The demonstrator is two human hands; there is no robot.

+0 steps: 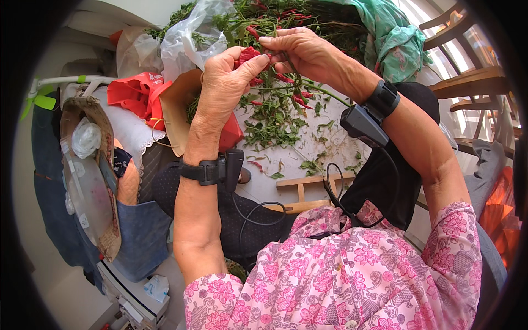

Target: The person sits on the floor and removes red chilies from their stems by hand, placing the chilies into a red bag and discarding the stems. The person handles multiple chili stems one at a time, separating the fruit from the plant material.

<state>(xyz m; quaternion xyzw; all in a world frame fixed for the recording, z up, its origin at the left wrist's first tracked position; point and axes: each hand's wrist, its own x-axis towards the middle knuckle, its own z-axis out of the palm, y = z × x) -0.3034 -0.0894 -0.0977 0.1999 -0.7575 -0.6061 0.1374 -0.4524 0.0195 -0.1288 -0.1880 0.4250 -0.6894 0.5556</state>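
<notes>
My left hand (233,72) is closed around a bunch of red chili peppers (248,55), its thumb laid over them. Close beside it, my right hand (301,51) grips a green chili plant stem (293,68) between thumb and fingers. Leaves and red chilies (303,98) hang from the plant below my hands. Behind them rises a heap of uprooted chili plants (288,18) with red pods among the leaves. My fingers partly hide the peppers and the stem.
Fallen leaves (272,128) litter the pale floor. A paper bag (177,111) and red bag (136,97) stand at left, near a clear plastic bag (189,37). Green cloth (396,41) lies at the heap's right. Wooden chairs (470,82) line the right. Cables (260,206) hang from wrist devices.
</notes>
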